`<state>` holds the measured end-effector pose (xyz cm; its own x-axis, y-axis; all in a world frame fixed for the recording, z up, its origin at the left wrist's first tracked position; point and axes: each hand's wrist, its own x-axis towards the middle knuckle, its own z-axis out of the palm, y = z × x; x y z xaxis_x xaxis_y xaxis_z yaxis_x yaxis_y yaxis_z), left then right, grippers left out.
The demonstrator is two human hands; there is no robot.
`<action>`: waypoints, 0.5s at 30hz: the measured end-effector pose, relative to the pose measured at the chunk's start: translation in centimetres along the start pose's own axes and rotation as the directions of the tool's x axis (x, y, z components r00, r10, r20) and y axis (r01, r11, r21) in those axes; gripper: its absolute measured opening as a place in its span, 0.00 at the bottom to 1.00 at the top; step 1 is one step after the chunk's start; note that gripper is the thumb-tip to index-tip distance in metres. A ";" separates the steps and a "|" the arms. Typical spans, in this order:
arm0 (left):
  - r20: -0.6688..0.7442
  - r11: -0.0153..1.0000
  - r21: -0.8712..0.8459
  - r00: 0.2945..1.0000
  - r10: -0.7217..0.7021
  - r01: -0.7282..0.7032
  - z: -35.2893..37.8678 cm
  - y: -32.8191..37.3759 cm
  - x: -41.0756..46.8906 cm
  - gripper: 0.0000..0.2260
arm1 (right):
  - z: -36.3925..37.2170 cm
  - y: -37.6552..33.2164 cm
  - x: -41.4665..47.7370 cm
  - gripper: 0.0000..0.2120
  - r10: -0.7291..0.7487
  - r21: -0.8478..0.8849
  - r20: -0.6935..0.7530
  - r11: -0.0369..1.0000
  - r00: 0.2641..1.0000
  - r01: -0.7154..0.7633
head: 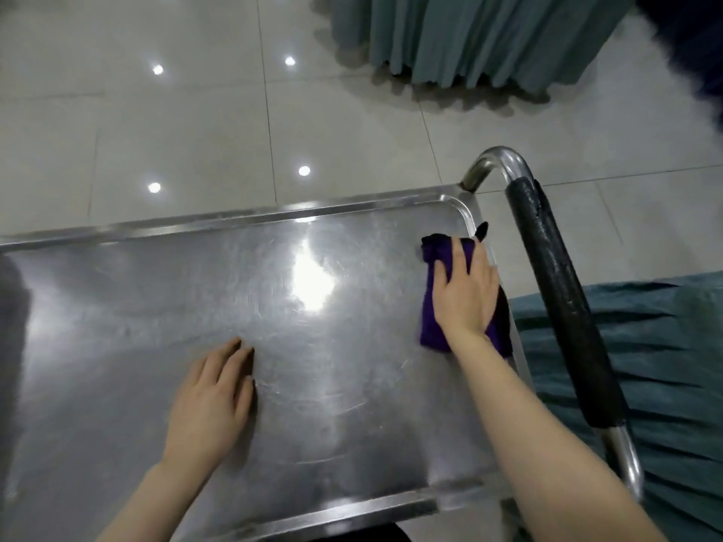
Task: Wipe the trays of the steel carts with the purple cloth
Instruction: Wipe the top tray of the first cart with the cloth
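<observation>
The purple cloth (430, 318) lies folded at the right end of the steel tray (156, 307), near the far right corner, and one edge of it seems to go over the rim. My right hand (465, 291) presses flat on it with the fingers spread. My left hand (213, 393) rests open on the bare metal near the middle. I think the cloth can slip over the rim toward the black-wrapped handle (563, 307) if I push further right, and the cart may roll if I press hard. The tray is scratched and reflects a lamp strongly. Around it are a pale tiled floor (156, 131), a teal curtain (469, 41) beyond, and teal fabric (665, 346) at the right.
</observation>
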<state>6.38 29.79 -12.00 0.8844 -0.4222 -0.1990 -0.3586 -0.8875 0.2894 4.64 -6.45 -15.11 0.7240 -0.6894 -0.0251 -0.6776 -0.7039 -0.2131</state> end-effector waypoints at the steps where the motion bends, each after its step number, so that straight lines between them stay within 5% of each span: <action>1: -0.002 1.000 -0.010 1.000 -0.009 0.009 0.0 0.0 0.0 0.24 | 0.0 -0.5 0.0 0.25 0.058 0.001 -0.014 0.998 0.998 -0.058; 4: 0.010 1.000 -0.021 1.000 -0.011 0.011 0.1 0.2 -0.6 0.24 | 1.3 -5.9 -3.4 0.26 0.066 0.056 -0.014 0.996 0.998 -0.066; 6: 0.025 1.000 -0.019 1.000 0.001 -0.001 0.0 0.1 -1.0 0.24 | 2.9 -11.5 -6.8 0.26 -0.212 0.099 0.055 0.973 0.976 0.206; 8: 0.034 1.000 -0.010 0.999 0.023 -0.023 -0.5 0.0 -0.8 0.28 | 4.3 -16.5 -9.1 0.26 -0.506 0.131 0.154 0.862 0.849 0.490; 11: 0.018 1.000 -0.025 1.000 0.018 -0.017 -0.8 -0.5 -0.6 0.31 | 5.0 -18.6 -8.7 0.26 -0.666 0.174 0.212 0.745 0.715 0.643; 13: -0.016 0.999 -0.032 1.000 -0.009 0.009 -0.7 -1.1 -0.9 0.29 | 4.6 -16.4 -6.8 0.25 -0.620 0.171 0.154 0.784 0.769 0.597; 15: -0.022 0.999 -0.019 0.999 -0.036 0.035 -0.7 -1.8 -1.1 0.29 | 3.9 -12.2 -2.9 0.25 -0.435 0.138 0.066 0.895 0.898 0.423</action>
<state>6.24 31.99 -11.59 0.9030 -0.3860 -0.1887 -0.3212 -0.8982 0.3002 11.31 4.86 -16.24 0.9533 -0.3019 0.0052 -0.2826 -0.8983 -0.3364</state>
